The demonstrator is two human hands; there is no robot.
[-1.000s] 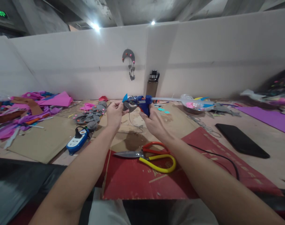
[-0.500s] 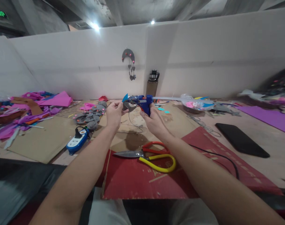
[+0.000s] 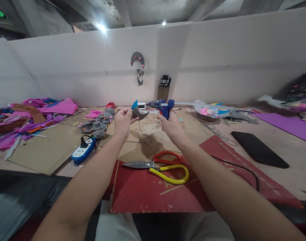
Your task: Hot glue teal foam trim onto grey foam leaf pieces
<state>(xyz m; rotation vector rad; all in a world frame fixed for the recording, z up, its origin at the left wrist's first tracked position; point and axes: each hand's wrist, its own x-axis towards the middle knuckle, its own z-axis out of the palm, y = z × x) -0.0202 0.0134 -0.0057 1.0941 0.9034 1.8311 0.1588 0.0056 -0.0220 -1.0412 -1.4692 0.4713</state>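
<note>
Pinched in the fingers of my left hand (image 3: pixel 123 122) is a grey felt crescent (image 3: pixel 140 115), with a pointed blue piece (image 3: pixel 134 104) at its upper left end. My right hand (image 3: pixel 172 125) grips a blue glue gun (image 3: pixel 166 107) by its handle, its nozzle pointing left toward the crescent but apart from it. Below my hands, scissors (image 3: pixel 168 170) with one red and one yellow handle lie on a red cardboard sheet (image 3: pixel 147 197). A thin grey cord (image 3: pixel 142 132) hangs down beneath the crescent.
A blue and white power strip (image 3: pixel 83 151) and grey felt pieces (image 3: pixel 95 124) lie to the left. Toward the right are a black phone (image 3: pixel 259 149) and a metal bowl (image 3: pixel 210 115). A bottle (image 3: pixel 163 90) stands by the wall, where a finished-looking crescent ornament (image 3: pixel 138 60) hangs.
My right hand has drawn the glue gun right, away from the crescent, uncovering the crescent's right tip and a small white object behind. My left hand has stayed nearly still.
</note>
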